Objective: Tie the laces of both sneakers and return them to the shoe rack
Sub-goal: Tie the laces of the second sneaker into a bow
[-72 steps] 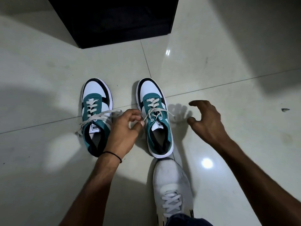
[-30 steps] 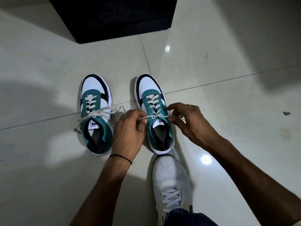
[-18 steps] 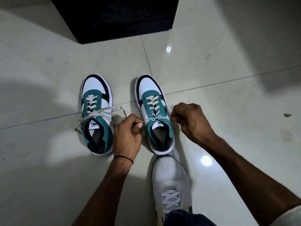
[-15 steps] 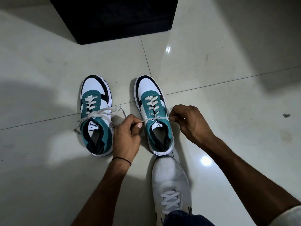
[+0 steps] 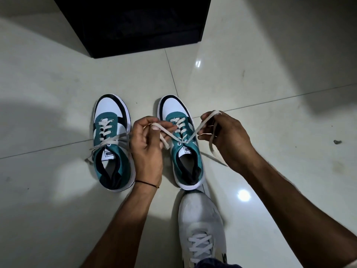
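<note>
Two teal, white and black sneakers sit side by side on the pale tiled floor (image 5: pixel 58 89), toes pointing at a black cabinet (image 5: pixel 135 24) that stands a little way beyond them. The left sneaker (image 5: pixel 111 144) lies untouched, its cream laces (image 5: pixel 108 143) loose and trailing off both sides onto the tile. Just beside it the left hand (image 5: pixel 147 149), a thin black band (image 5: pixel 146 183) round the wrist, has its fingers curled shut on one lace end, pinched between thumb and forefinger with the tip hanging down. Between the two hands is the right sneaker (image 5: pixel 183 144), and its two lace ends (image 5: pixel 195 132) rise from the top eyelets in a V, one to each hand. The right hand (image 5: pixel 226 140) is closed on the other end, the lace looped over its fingers and the tail dropping to the floor. Nearer the person, a white worn shoe (image 5: pixel 201 225) has its toe almost touching the right sneaker's heel
</note>
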